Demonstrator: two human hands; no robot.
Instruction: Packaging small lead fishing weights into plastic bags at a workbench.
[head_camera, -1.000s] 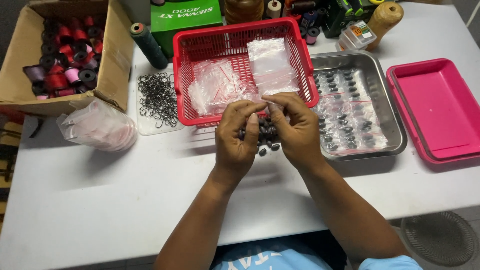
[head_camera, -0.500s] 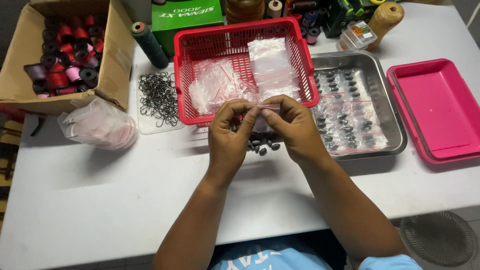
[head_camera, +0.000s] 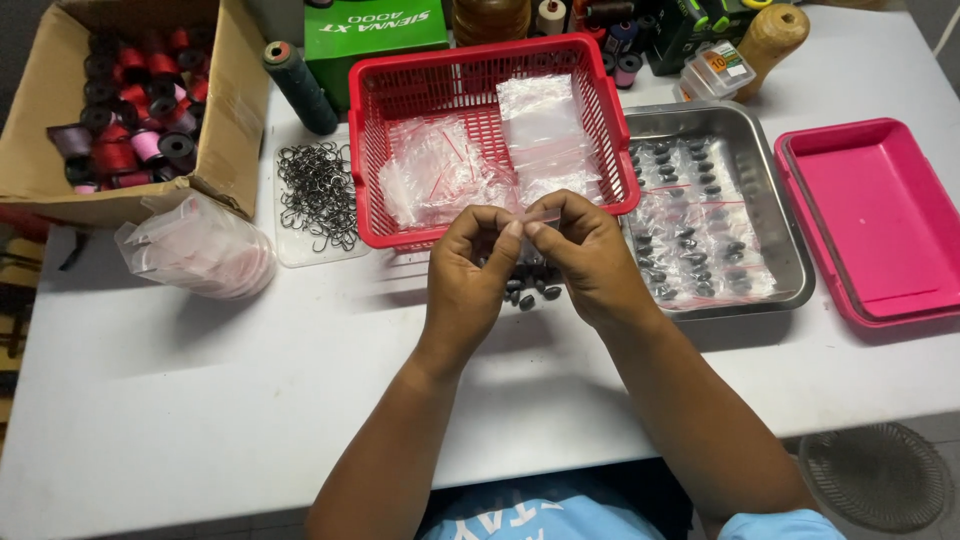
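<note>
Plainly, the left hand (head_camera: 468, 268) and the right hand (head_camera: 590, 258) are pinched together on the top edge of a small clear plastic bag (head_camera: 537, 217), held above the white table (head_camera: 200, 370) just in front of the red basket (head_camera: 610, 150), with dark oval weights (head_camera: 530, 292) loose beneath. The bag looks feather-light, limp and slick. It is probably best gripped at its stiffer sealing strip with fingertips from both sides.

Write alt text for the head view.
Both hands, left hand and right hand, pinch a small clear bag over dark beads on a white table, before a red basket and a metal tray.
</note>
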